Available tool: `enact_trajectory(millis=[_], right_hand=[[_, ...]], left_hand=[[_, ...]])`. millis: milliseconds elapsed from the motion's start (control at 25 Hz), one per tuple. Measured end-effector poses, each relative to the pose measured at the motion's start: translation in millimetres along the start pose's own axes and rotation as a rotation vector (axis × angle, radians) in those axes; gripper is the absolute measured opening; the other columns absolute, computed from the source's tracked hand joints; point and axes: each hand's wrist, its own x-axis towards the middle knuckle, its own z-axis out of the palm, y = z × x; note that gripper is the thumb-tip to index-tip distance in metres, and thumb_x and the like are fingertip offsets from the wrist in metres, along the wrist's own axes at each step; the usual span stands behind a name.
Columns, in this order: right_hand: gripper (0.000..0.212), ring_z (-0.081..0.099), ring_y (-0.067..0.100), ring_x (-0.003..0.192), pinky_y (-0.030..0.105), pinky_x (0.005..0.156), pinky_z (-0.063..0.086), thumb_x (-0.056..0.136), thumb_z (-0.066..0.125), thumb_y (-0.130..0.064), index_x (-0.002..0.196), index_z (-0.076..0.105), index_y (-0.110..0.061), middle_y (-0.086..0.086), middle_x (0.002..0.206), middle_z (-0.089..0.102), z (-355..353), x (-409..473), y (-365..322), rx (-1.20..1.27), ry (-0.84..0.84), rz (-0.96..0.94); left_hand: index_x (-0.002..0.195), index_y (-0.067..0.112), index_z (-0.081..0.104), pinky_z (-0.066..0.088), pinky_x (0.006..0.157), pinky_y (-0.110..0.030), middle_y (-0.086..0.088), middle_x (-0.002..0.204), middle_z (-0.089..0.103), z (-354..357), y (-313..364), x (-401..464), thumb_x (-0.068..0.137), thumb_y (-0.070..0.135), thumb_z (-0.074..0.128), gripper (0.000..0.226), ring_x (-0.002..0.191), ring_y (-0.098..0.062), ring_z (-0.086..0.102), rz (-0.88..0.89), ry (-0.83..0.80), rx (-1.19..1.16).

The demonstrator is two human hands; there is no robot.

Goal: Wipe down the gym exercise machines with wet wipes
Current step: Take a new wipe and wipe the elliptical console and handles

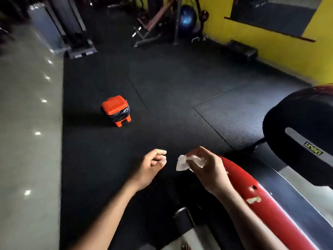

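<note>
Hands over black floor mat: R hand pinches crumpled white wipe beside red machine shroud, L hand loosely curled shut w/ nothing in it, orange bin well apart.

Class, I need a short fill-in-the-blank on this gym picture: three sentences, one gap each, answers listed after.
1. The wipe is held in the ____ hand.
2. The lid of the bin is coloured ____.
3. The left hand holds ____.

Missing words: right; orange; nothing
</note>
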Motion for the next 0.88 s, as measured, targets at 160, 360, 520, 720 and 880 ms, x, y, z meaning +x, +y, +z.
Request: enact_trajectory(millis=[160,360,520,720,880], right_hand=[[0.017,0.067,0.003,0.081,0.013,0.072,0.045,0.084,0.078,-0.014,0.085,0.066,-0.025,-0.016,0.082,0.07,25.5,83.3,3.0,-0.017,0.005,0.005],[0.016,0.066,0.004,0.069,0.016,0.062,0.046,0.085,0.08,-0.024,0.081,0.065,-0.028,-0.011,0.074,0.07,67.3,196.9,7.0,-0.024,0.042,0.093],[0.018,0.062,0.0,0.071,0.014,0.061,0.045,0.09,0.075,-0.025,0.093,0.059,-0.029,-0.022,0.086,0.068,89.6,281.6,0.5,-0.11,0.034,0.123],[0.027,0.061,-0.005,0.105,0.011,0.092,0.042,0.095,0.066,-0.01,0.116,0.066,-0.027,-0.02,0.111,0.067,65.8,334.5,12.2,-0.251,0.196,0.089],[0.03,0.06,0.005,0.099,0.022,0.09,0.046,0.089,0.069,-0.006,0.108,0.066,-0.028,-0.014,0.105,0.061,28.0,354.0,48.7,-0.282,0.374,0.212]], left_hand=[[0.133,0.019,0.063,0.051,0.086,-0.013,-0.003,0.121,0.067,-48.8,-10.7,69.9,0.074,0.064,0.061,0.074,0.096,0.003,0.066,-0.013,-0.084,-0.011],[0.13,0.019,0.064,0.053,0.086,-0.018,-0.004,0.12,0.069,-123.6,-37.5,176.4,0.082,0.05,0.065,0.057,0.095,0.003,0.068,-0.019,-0.092,-0.049],[0.13,0.032,0.062,0.052,0.086,-0.016,0.002,0.127,0.066,-196.4,-42.0,269.7,0.087,0.043,0.063,0.045,0.106,0.002,0.066,-0.041,-0.24,0.018],[0.12,0.046,0.064,0.055,0.094,-0.028,0.008,0.121,0.069,-208.3,-26.2,388.9,0.093,0.032,0.07,0.03,0.103,0.0,0.068,0.045,-0.37,0.147],[0.12,0.039,0.066,0.057,0.096,-0.031,0.01,0.111,0.073,-145.9,24.1,468.2,0.082,0.05,0.066,0.039,0.1,-0.005,0.072,0.138,-0.474,0.121]])
